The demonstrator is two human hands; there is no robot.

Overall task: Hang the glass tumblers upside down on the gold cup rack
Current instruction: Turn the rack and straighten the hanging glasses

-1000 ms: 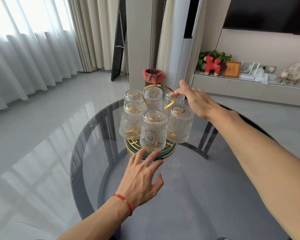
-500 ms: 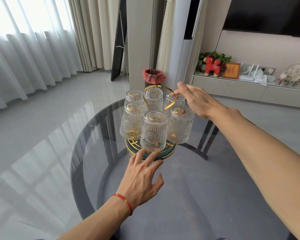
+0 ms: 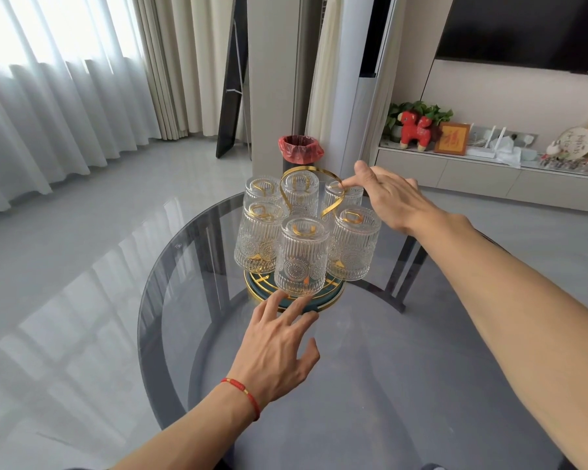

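Note:
The gold cup rack [image 3: 287,188] stands on a round dark glass table [image 3: 370,368], with a looped gold handle on top and a dark, gold-rimmed round base [image 3: 331,293]. Several ribbed glass tumblers hang upside down around it. One is at the front [image 3: 302,256], one at the right [image 3: 352,245] and one at the left [image 3: 257,239]. My left hand [image 3: 275,347] is spread open, its fingertips at the base's front edge below the front tumbler. My right hand [image 3: 391,198] reaches in from the right. Its index fingertip touches the handle loop above the back right tumbler [image 3: 345,195], and the thumb is raised apart.
A bin lined with a red bag [image 3: 300,151] stands on the floor behind the table. A low cabinet [image 3: 489,174] with ornaments runs along the right wall under a dark screen. Curtains hang at the left over grey floor.
My right hand has dropped slightly at the handle. The rack, the tumblers and my left hand stay where they were.

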